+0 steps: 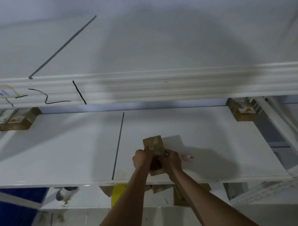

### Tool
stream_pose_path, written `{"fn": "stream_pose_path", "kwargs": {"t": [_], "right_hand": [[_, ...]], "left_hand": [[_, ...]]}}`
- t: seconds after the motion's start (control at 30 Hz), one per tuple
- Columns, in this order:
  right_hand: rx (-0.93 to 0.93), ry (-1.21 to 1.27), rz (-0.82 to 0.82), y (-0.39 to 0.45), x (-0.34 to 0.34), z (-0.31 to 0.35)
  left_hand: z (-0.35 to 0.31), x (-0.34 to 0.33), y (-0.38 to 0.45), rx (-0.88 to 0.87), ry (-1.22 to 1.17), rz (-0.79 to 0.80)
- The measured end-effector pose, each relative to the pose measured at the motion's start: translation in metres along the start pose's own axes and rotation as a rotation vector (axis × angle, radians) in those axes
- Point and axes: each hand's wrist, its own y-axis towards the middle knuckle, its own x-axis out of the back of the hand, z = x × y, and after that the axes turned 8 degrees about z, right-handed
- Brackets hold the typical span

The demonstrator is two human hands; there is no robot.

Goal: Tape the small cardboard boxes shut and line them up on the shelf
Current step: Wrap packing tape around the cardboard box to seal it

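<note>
A small brown cardboard box (154,145) stands near the front of the white shelf board (59,151), with a strip of tape across its top. My left hand (141,159) grips its left side. My right hand (171,159) grips its right side, fingers curled at the box's near edge. The lower part of the box is hidden between my hands. A small pink tape dispenser (188,158) lies on the board just right of my right hand.
Two cardboard boxes sit at the back corners of the shelf, one on the left (14,120) and one on the right (241,110). A ribbed white beam (160,85) crosses above. More cardboard (182,195) and a yellow roll (117,194) lie below the board.
</note>
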Motion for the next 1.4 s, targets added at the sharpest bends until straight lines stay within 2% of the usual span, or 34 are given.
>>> {"fn": "stream_pose_path", "kwargs": {"t": [0.1,0.17,0.23,0.3,0.37,0.43,0.47,0.53,0.57,0.63,0.73,0.83,0.93,1.13,1.27,1.4], "right_hand": [[-0.088,0.218,0.081,-0.003,0.008,0.015],[-0.066,0.093,0.08,-0.003,0.017,0.032],[0.047,-0.164,0.01,0.004,0.027,0.035],[0.161,-0.223,-0.068,0.006,0.034,0.036],[0.28,-0.075,-0.056,-0.005,0.035,0.042],[0.373,0.103,-0.016,-0.017,0.032,0.051],[0.419,0.081,-0.002,-0.022,0.036,0.056],[0.548,-0.219,-0.009,-0.033,0.043,0.061],[0.568,-0.286,-0.027,-0.033,0.049,0.059],[0.606,-0.225,-0.07,-0.029,0.063,0.054],[0.531,-0.014,-0.134,-0.027,0.074,0.055],[0.315,0.153,0.044,-0.038,0.07,0.062],[0.31,0.208,0.17,-0.05,0.061,0.064],[0.394,0.102,0.007,-0.062,0.033,0.067],[0.4,0.059,-0.043,-0.069,0.02,0.065],[0.291,0.105,0.046,-0.074,0.02,0.064]], "left_hand": [[-0.007,0.007,-0.002,0.023,-0.113,0.091],[-0.011,0.009,-0.005,-0.021,-0.175,0.103],[-0.016,0.009,-0.014,-0.144,-0.165,0.008],[-0.025,0.008,-0.024,-0.285,-0.21,-0.065],[-0.037,0.003,-0.035,-0.361,-0.273,0.014],[-0.047,-0.003,-0.042,-0.357,-0.31,0.126],[-0.049,-0.004,-0.044,-0.352,-0.33,0.165],[-0.048,0.001,-0.048,-0.377,-0.393,0.177],[-0.045,0.006,-0.048,-0.406,-0.403,0.165],[-0.036,0.017,-0.043,-0.462,-0.392,0.182],[-0.029,0.026,-0.047,-0.478,-0.439,0.379],[-0.026,0.021,-0.057,-0.545,-0.498,0.501],[-0.026,0.018,-0.065,-0.578,-0.52,0.444],[-0.023,0.017,-0.071,-0.58,-0.407,0.157],[-0.016,0.024,-0.074,-0.595,-0.363,0.123],[-0.013,0.031,-0.067,-0.478,-0.324,0.211]]}}
